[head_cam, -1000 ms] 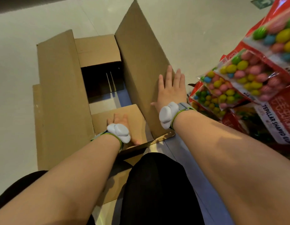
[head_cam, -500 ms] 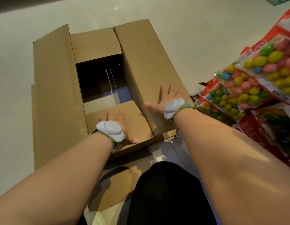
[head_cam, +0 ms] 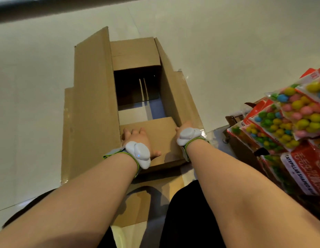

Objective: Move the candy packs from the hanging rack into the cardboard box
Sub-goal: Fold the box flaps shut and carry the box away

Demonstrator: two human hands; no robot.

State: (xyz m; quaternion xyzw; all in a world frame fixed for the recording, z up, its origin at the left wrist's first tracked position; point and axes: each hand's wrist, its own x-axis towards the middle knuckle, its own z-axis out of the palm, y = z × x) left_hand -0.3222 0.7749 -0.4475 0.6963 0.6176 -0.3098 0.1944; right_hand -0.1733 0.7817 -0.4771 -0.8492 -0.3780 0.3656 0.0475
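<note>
Since the moment before, the right-hand long flap of the brown cardboard box [head_cam: 94, 111] has dropped outward and lies low beside the opening, and the right hand [head_cam: 184, 128] has come down with it to the flap's near end.

Pale, smooth floor [head_cam: 227, 51] surrounds the box, which sits open-topped on it just ahead of the person's knees. Its left long flap stands up along the left of the opening, the far short flap [head_cam: 136, 52] tilts up at the far end, and the near short flap [head_cam: 161, 138] is folded inward over the near end of the opening. Inside the box the bottom looks dark, with a pale band just beyond the near flap; no packs can be seen inside.

To the right of the box, well apart from it, hang the red-and-clear candy packs [head_cam: 288, 120] filled with round multicoloured sweets, overlapping one another on the rack.

On the near short flap of the box, the left hand [head_cam: 137, 138] presses flat, fingers straight and spread, holding nothing. At the box's right near corner, most of the right hand is hidden behind its grey wrist device [head_cam: 188, 136], so whether its fingers are curled cannot be told.
</note>
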